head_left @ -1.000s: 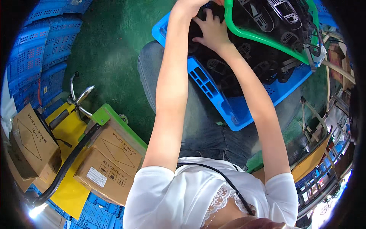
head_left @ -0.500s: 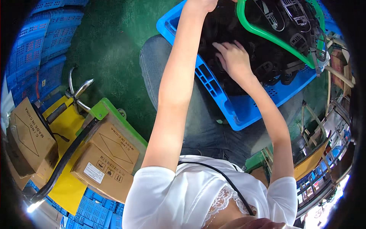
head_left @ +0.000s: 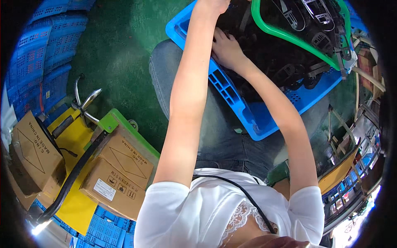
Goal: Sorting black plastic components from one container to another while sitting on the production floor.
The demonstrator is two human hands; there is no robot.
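Note:
A blue plastic crate [head_left: 231, 97] rests on my lap, filled with several black plastic parts [head_left: 273, 53]. A green plastic basket [head_left: 289, 35] holding more black parts lies tilted over the crate's far side. My right hand [head_left: 226, 50] lies on the black parts just inside the crate's near wall, fingers bent down into the pile. My left hand [head_left: 211, 5] reaches to the crate's far left corner and is cut off by the top edge of the picture. What either hand grips is hidden.
Two brown cardboard boxes [head_left: 118, 175] [head_left: 33, 151] sit on a yellow and green hand truck [head_left: 78, 206] at my left, on the green floor [head_left: 120, 49]. Stacked blue crates [head_left: 35, 62] stand at far left. Wooden and metal racks [head_left: 351, 136] crowd the right.
My right hand has slid down from the far part of the pile to the crate's near wall. The left hand stays at the top edge.

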